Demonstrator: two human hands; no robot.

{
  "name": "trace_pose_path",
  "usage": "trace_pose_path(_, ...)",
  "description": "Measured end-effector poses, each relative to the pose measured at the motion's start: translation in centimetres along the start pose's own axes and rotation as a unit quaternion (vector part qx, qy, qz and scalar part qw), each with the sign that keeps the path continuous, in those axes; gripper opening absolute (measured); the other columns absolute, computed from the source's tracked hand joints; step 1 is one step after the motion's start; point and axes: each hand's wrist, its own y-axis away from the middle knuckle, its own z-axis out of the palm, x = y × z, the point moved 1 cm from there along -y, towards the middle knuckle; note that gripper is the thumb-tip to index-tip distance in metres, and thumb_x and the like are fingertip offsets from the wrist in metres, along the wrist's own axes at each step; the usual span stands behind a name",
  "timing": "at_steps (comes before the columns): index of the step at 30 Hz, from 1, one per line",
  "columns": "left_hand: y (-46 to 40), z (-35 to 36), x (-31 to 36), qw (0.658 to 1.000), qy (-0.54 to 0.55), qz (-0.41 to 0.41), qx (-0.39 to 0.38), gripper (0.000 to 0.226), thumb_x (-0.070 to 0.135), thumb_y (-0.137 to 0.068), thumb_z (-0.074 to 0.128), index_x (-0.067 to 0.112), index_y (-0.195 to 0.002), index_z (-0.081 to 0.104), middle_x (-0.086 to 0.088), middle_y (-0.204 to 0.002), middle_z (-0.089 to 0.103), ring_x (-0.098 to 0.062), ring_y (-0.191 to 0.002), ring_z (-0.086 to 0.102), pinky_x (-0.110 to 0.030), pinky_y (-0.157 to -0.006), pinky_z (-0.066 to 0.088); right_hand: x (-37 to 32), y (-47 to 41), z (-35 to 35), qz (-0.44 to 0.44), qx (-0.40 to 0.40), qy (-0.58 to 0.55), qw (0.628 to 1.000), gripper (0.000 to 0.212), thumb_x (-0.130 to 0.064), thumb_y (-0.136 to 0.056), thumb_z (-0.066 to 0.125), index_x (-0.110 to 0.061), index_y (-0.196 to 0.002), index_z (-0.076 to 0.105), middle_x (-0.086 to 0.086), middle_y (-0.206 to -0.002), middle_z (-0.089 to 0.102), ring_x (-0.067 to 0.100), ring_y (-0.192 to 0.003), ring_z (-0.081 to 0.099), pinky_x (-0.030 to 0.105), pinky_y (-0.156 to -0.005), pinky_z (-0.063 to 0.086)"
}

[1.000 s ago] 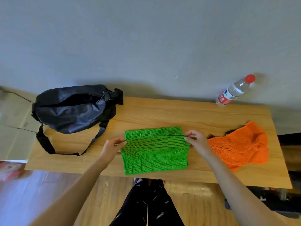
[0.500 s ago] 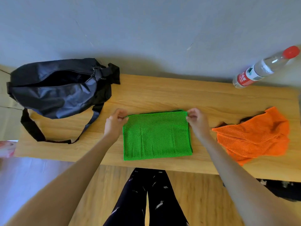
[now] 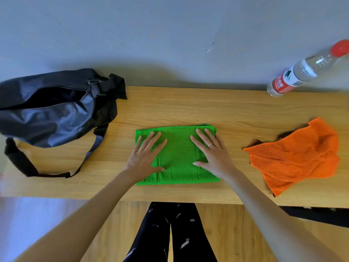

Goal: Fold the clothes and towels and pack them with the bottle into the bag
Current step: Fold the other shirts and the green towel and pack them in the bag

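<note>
A green mesh cloth (image 3: 178, 156) lies folded into a rectangle at the middle of the wooden table (image 3: 188, 108). My left hand (image 3: 145, 156) presses flat on its left part, fingers straight and spread. My right hand (image 3: 212, 154), with a ring on one finger, presses flat on its right part. A crumpled orange mesh cloth (image 3: 296, 156) lies to the right, with something dark under its far edge. A dark bag (image 3: 54, 106) sits at the table's left end, its top open. A clear water bottle (image 3: 306, 69) with a red cap and red label stands at the back right.
The bag's black strap (image 3: 28, 165) loops over the table's front left. A grey wall (image 3: 170, 35) runs right behind the table. My legs in dark trousers (image 3: 170, 233) show below the front edge, over a wooden floor.
Both hands let go of the green cloth's far corners after laying the fold down, and now lie flat on top of it. The view moved closer to the table.
</note>
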Motion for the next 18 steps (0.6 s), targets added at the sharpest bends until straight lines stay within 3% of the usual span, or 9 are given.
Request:
trace_pose_path(3,-2.6,-1.3,-0.7,1.0,0.0,0.022,-0.014,0.102,0.065,-0.075,0.06,0.033,-0.146,-0.006,0.005,-0.154,-0.018,-0.016,-0.142,-0.02,-0.044,-0.114,-0.014,1.2,-0.9,-0.7,0.032,0.008,-0.011,0.999,0.094,-0.062,-0.079,0.057,-0.036,-0.148,-0.002,-0.007,-0.157,-0.013,0.018,-0.144,-0.016,0.043,-0.116,-0.011)
trace_pose_path(12,-10.1,-4.8,-2.1,0.996,-0.012,0.079,-0.028,0.104,0.06,-0.073,0.064,0.034,-0.146,-0.005,0.008,-0.155,-0.017,-0.011,-0.141,-0.021,-0.044,-0.117,-0.011,4.1,-3.5,-1.6,0.095,0.075,-0.043,0.992,0.092,-0.061,-0.078,0.06,-0.034,-0.149,0.008,-0.005,-0.158,-0.005,0.02,-0.144,-0.013,0.04,-0.116,-0.012)
trace_pose_path(15,-9.6,-4.8,-1.9,0.995,0.025,0.089,0.044,0.099,0.054,-0.073,0.068,0.029,-0.15,0.011,0.002,-0.159,-0.001,-0.013,-0.144,-0.01,-0.043,-0.117,-0.006,4.4,-3.5,-1.8,0.084,0.121,-0.066,0.987,0.091,-0.057,-0.076,0.063,-0.029,-0.15,0.018,0.0,-0.159,0.007,0.023,-0.146,-0.003,0.044,-0.117,-0.004)
trace_pose_path(18,-7.4,-4.3,-1.9,0.984,0.054,0.117,0.126,0.077,0.049,-0.072,0.07,0.022,-0.138,0.042,-0.003,-0.15,0.03,-0.019,-0.141,0.017,-0.044,-0.115,0.013,3.9,-2.2,-1.4,0.034,0.154,-0.071,0.985,0.079,-0.056,-0.08,0.058,-0.023,-0.145,0.028,0.003,-0.155,0.021,0.022,-0.145,0.009,0.046,-0.118,0.006)
